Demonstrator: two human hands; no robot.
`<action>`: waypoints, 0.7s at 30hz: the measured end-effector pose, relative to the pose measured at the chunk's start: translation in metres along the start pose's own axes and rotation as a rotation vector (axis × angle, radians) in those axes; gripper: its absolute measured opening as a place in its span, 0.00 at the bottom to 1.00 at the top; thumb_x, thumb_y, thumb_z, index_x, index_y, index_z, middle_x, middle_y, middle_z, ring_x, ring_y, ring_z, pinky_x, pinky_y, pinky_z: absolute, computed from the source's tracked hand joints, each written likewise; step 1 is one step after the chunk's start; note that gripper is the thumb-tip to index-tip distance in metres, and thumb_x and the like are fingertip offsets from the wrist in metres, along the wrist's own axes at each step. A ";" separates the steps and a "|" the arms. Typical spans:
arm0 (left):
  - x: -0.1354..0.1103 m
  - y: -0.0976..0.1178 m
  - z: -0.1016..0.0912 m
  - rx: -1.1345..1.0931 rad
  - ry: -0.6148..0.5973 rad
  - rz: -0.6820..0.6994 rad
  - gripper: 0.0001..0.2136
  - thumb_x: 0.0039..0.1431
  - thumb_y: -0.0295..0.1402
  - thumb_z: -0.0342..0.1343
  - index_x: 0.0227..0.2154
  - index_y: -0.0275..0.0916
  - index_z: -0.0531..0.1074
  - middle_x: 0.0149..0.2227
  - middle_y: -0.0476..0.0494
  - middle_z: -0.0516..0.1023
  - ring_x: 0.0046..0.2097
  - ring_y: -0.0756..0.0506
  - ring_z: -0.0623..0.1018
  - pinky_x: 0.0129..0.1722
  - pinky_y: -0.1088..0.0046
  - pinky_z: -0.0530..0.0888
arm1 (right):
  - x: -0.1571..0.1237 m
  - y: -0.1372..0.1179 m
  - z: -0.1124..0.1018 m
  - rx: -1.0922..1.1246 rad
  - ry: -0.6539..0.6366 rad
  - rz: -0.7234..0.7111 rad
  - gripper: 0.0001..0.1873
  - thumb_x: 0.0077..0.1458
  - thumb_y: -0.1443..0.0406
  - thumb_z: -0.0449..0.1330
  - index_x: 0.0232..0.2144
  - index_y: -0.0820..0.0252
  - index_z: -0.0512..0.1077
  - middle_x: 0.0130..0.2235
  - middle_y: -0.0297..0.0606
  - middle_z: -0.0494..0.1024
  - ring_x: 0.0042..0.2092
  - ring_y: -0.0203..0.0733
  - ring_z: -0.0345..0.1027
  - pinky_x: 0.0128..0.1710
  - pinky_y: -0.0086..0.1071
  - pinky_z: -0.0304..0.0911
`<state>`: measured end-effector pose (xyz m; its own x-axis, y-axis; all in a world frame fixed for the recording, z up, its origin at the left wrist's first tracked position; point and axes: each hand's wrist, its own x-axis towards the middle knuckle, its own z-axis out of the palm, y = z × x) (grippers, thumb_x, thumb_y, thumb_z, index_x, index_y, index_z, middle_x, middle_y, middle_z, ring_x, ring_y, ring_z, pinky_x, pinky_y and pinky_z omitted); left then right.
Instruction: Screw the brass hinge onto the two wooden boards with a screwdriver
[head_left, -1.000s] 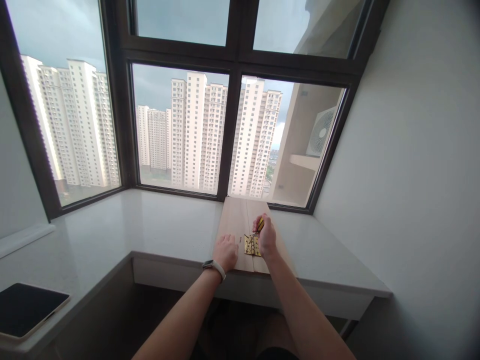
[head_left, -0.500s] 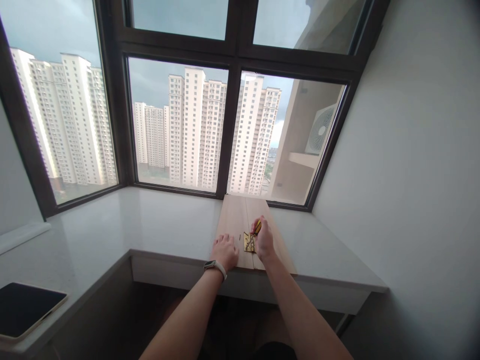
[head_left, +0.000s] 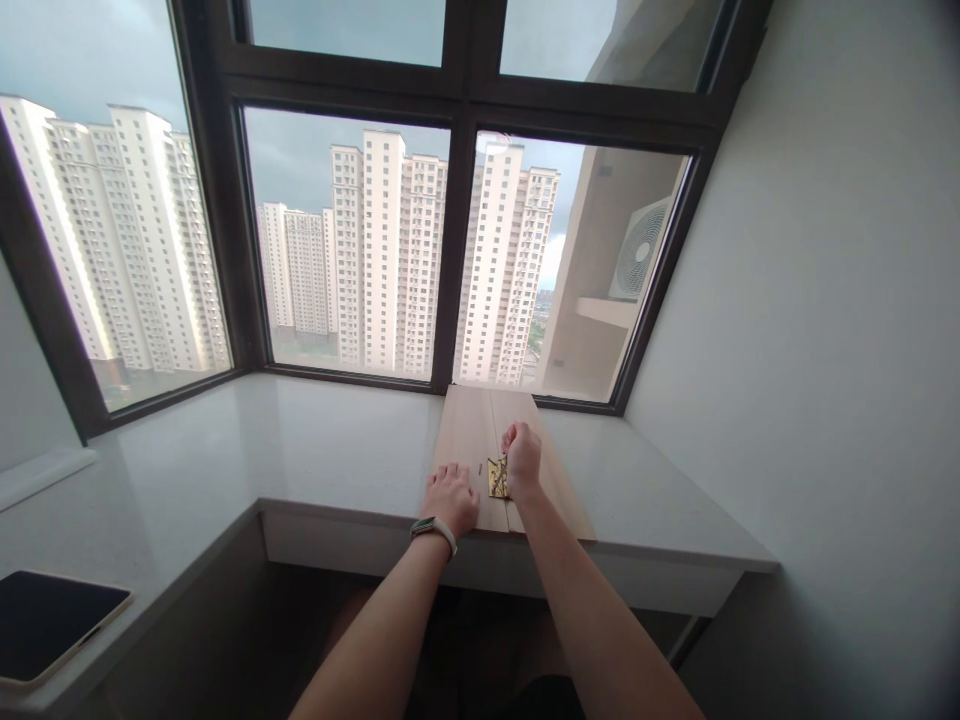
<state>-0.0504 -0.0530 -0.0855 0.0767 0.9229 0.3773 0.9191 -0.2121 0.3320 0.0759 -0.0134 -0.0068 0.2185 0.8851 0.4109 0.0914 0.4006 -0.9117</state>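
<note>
Bracing on the left board [head_left: 463, 425], left hand [head_left: 450, 497] lies palm down, fingers slightly spread and pointing far, forearm coming in from the near edge of view. Watch [head_left: 433, 530] with a pale strap on that wrist. Left hand grips nothing. Right hand [head_left: 523, 458] is raised over the right board [head_left: 551, 480], curled tight in a fist, knuckles up, thumb side toward the left; forearm slants in from near right. Fist appears closed on a screwdriver [head_left: 503, 474]: handle hidden by the fingers, only a thin dark shaft seeming to slant down from it, tip too small to make out. Hands apart, hinge [head_left: 495, 482] between them. Hinge is brass-yellow, shiny, squarish, opened flat across the seam where the two boards meet, toward their near end; its right part is covered by the fist. Dark spots and streaks on its face, too small to tell as holes or screws. Just left of it, on the left board, a short dark mark [head_left: 480, 469], nature unclear. Boards pale wood, grain running near to far, side by side on a white sill [head_left: 337, 450], far ends by the window frame [head_left: 442, 384]. Tablet [head_left: 60, 620], screen dark, at the near left.
</note>
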 end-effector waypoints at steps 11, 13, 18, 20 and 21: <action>-0.001 0.001 0.001 0.045 0.005 -0.010 0.20 0.63 0.37 0.46 0.56 0.41 0.70 0.59 0.34 0.69 0.60 0.34 0.65 0.58 0.54 0.61 | 0.013 -0.018 -0.019 -0.249 -0.110 -0.075 0.25 0.64 0.47 0.45 0.21 0.54 0.61 0.20 0.34 0.69 0.24 0.39 0.65 0.28 0.31 0.60; 0.000 0.001 0.001 0.032 -0.004 -0.007 0.20 0.64 0.37 0.46 0.56 0.40 0.70 0.60 0.34 0.69 0.60 0.34 0.65 0.59 0.53 0.60 | 0.015 -0.024 -0.028 -0.607 -0.096 -0.182 0.25 0.65 0.47 0.46 0.26 0.54 0.67 0.28 0.39 0.76 0.34 0.42 0.71 0.36 0.32 0.62; 0.000 0.000 0.001 0.007 -0.004 -0.001 0.21 0.64 0.38 0.46 0.56 0.40 0.70 0.60 0.33 0.68 0.60 0.33 0.64 0.59 0.52 0.60 | 0.030 -0.034 -0.044 -1.116 -0.172 -0.176 0.22 0.60 0.45 0.57 0.32 0.56 0.74 0.32 0.47 0.79 0.41 0.50 0.74 0.42 0.38 0.62; 0.000 0.000 0.001 0.011 0.002 -0.003 0.20 0.63 0.37 0.46 0.55 0.40 0.70 0.59 0.33 0.69 0.60 0.34 0.65 0.58 0.53 0.60 | 0.040 -0.036 -0.047 -1.129 -0.252 -0.137 0.22 0.54 0.44 0.63 0.28 0.56 0.73 0.28 0.45 0.78 0.38 0.49 0.75 0.39 0.38 0.63; 0.000 0.000 0.002 0.013 0.005 -0.002 0.20 0.63 0.37 0.46 0.55 0.40 0.70 0.58 0.33 0.69 0.59 0.34 0.65 0.58 0.53 0.60 | 0.045 -0.036 -0.048 -1.117 -0.303 -0.099 0.23 0.50 0.43 0.66 0.24 0.56 0.72 0.25 0.43 0.77 0.35 0.48 0.75 0.37 0.37 0.63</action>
<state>-0.0495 -0.0527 -0.0870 0.0728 0.9218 0.3807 0.9244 -0.2056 0.3213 0.1291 0.0008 0.0443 -0.0654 0.9425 0.3276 0.9343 0.1732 -0.3117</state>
